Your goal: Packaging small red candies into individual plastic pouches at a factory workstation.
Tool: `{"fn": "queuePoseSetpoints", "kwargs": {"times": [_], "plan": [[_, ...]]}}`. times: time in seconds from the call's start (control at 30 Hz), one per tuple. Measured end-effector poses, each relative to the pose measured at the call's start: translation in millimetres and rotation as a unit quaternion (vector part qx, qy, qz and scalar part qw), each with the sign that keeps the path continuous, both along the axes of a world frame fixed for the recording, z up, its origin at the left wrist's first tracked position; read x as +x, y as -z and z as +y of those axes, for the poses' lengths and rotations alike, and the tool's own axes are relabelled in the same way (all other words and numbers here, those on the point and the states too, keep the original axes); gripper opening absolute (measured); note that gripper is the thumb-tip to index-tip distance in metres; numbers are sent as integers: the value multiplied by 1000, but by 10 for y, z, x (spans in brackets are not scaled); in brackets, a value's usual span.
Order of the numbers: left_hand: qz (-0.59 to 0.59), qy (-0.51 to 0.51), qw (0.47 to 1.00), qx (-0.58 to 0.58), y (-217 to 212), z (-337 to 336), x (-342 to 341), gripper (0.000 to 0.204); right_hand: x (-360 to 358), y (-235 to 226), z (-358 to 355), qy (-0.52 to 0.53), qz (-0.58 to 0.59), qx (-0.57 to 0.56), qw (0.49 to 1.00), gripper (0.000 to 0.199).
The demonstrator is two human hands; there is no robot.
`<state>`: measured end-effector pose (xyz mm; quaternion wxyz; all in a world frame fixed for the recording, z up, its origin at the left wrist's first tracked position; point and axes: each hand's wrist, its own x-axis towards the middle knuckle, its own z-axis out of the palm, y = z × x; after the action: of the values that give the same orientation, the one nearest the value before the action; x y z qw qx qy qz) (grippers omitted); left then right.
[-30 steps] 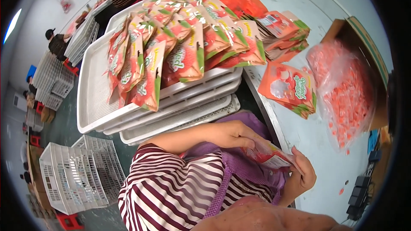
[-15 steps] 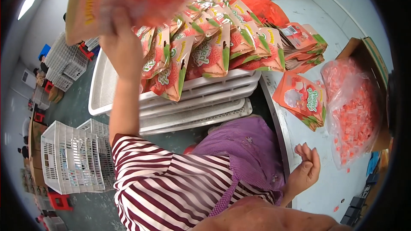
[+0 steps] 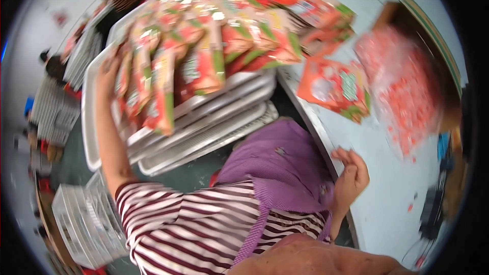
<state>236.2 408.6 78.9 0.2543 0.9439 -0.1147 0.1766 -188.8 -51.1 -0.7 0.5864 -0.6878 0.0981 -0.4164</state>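
One left hand [image 3: 108, 69] blurred beside glossy red pouches [image 3: 201, 46] heaped in a white tray [image 3: 91, 127], its grip impossible to tell, right hand [image 3: 350, 175] slack, half curled, tips apart, near the desk [image 3: 387, 209] edge, flat pouches [image 3: 333, 86] and a clear bag [image 3: 407, 97] of red pieces farther off.

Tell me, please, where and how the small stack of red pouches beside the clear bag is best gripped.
Probably pinch the pouch stack by its near, green-edged corner, coming from the near side with the right hand: it lies flat, that corner faces the hand, and the clear bag flanks its right.
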Motion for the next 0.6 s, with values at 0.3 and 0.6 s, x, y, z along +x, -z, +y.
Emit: {"fn": "queuePoseSetpoints", "kwargs": {"times": [0.3, 0.6], "plan": [[7, 490, 816, -305, -126, -2031, -1956, 51, 245, 653, -647, 215, 215, -63, 950, 31], [20, 566, 824, 22, 1205, -4544, -2121, 64, 187, 822, -628, 225, 203, -103, 947, 29]]}}
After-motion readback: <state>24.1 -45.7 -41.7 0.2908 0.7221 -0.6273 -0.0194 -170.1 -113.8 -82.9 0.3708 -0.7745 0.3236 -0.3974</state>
